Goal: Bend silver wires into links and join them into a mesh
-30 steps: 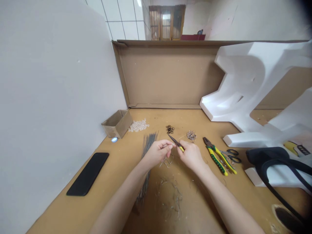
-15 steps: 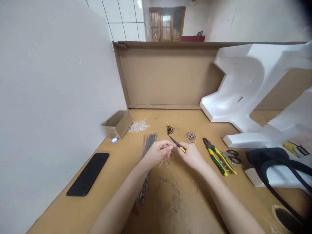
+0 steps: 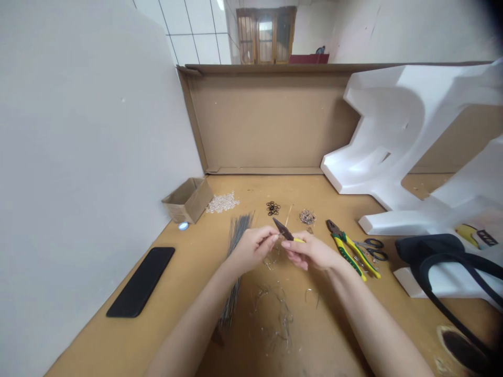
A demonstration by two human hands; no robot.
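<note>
Small pliers (image 3: 283, 230) with dark jaws and yellow handles are gripped in my right hand (image 3: 308, 248), jaws pointing up and left. My left hand (image 3: 255, 246) is pinched closed right by the jaws, on something too small to make out. A thin wire (image 3: 288, 214) rises just beyond the jaws. Beneath my left hand and forearm lies a bundle of straight grey wires (image 3: 240, 228). Loose bent wire pieces (image 3: 281, 314) are scattered between my forearms. Black rings (image 3: 273, 208) and a pile of small metal pieces (image 3: 307, 217) lie beyond my hands.
On the left are a black phone (image 3: 141, 283), a cardboard box (image 3: 187, 200), a blue-white cap (image 3: 183, 226) and clear small pieces (image 3: 222, 202). To the right lie large green-yellow pliers (image 3: 348, 251), scissors (image 3: 375, 248), white foam (image 3: 385, 136) and a black strap (image 3: 432, 262).
My right hand has turned, its fingers now showing below the pliers, whose jaws look broader. A thin wire now shows above the jaws. My left hand stays nearly in place.
</note>
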